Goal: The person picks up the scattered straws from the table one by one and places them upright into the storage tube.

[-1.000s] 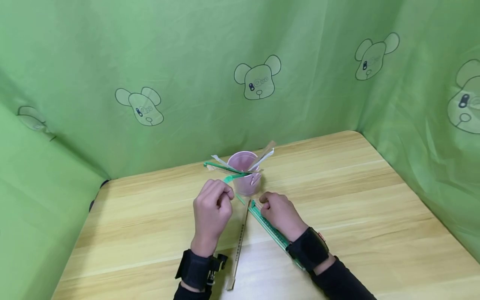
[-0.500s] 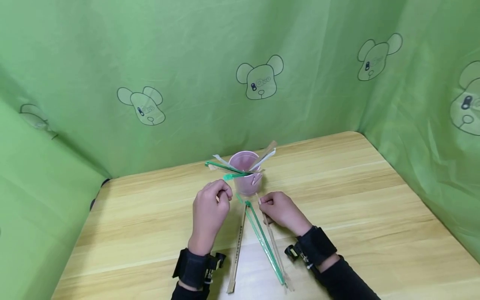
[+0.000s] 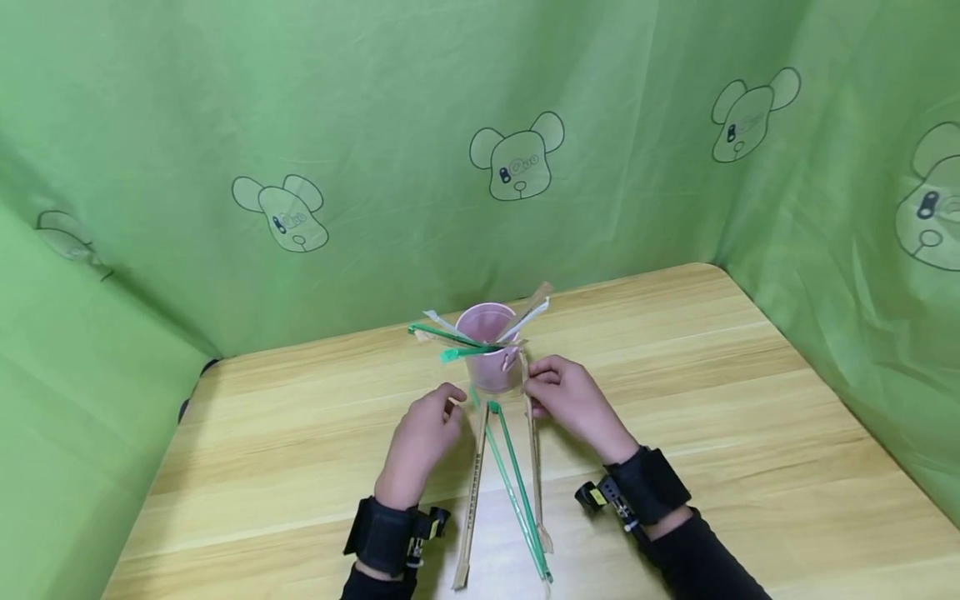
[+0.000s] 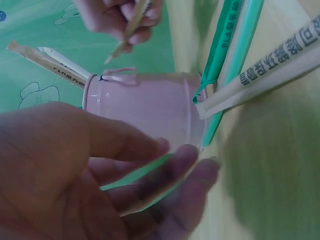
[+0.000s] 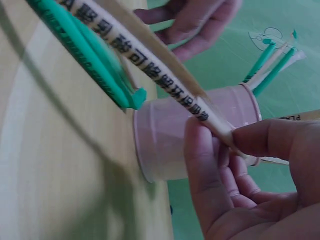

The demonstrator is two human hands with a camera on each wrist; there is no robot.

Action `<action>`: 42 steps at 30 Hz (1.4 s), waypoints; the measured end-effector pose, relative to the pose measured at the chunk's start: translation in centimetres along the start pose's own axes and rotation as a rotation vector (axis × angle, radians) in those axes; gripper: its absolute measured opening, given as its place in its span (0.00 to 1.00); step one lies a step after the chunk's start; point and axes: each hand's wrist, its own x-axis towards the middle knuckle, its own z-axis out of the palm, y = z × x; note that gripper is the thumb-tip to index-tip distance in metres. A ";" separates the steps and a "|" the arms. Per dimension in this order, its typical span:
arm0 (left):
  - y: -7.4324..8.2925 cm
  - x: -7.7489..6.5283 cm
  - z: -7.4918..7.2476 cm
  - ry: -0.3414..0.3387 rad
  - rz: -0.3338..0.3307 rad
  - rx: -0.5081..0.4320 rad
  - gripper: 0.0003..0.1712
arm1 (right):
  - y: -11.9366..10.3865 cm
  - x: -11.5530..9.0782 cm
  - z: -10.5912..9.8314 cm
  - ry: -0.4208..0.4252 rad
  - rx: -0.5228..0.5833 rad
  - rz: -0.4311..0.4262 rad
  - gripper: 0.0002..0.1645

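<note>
My right hand (image 3: 576, 408) pinches a brown paper-wrapped straw (image 3: 534, 454) near its far end, just right of a small pink bucket (image 3: 491, 372). The right wrist view shows the thumb and forefinger on the wrapper, which bears dark printed characters. The straw slants down toward the table's near side. My left hand (image 3: 422, 437) hovers at the bucket's front left, fingers loosely bent around nothing. Two green-wrapped straws (image 3: 524, 500) and another brown-wrapped straw (image 3: 472, 508) lie on the table between the hands.
Several green, white and brown wrapped straws (image 3: 450, 335) lean outward in the bucket. The wooden table (image 3: 675, 350) reaches back to a green curtain (image 3: 390, 167) printed with bear heads, which also encloses both sides.
The right hand has drawn one brown straw away from the green ones and raised it forward beside the bucket. The left hand has dropped slightly and its fingers have loosened.
</note>
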 end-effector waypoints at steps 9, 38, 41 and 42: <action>-0.1 -0.1 0.5 -0.130 0.002 -0.001 0.13 | -2.1 -0.6 -1.2 0.059 0.063 -0.136 0.15; 0.1 -0.3 1.5 -0.179 -0.005 -0.035 0.19 | -6.2 -2.8 -2.4 0.428 0.431 -0.934 0.14; 0.1 -0.3 1.5 -0.181 0.000 -0.013 0.19 | -5.9 -2.6 -2.3 0.411 0.406 -0.919 0.14; 0.1 -0.2 1.6 -0.179 0.002 -0.006 0.19 | -5.8 -2.6 -2.3 0.408 0.392 -0.912 0.14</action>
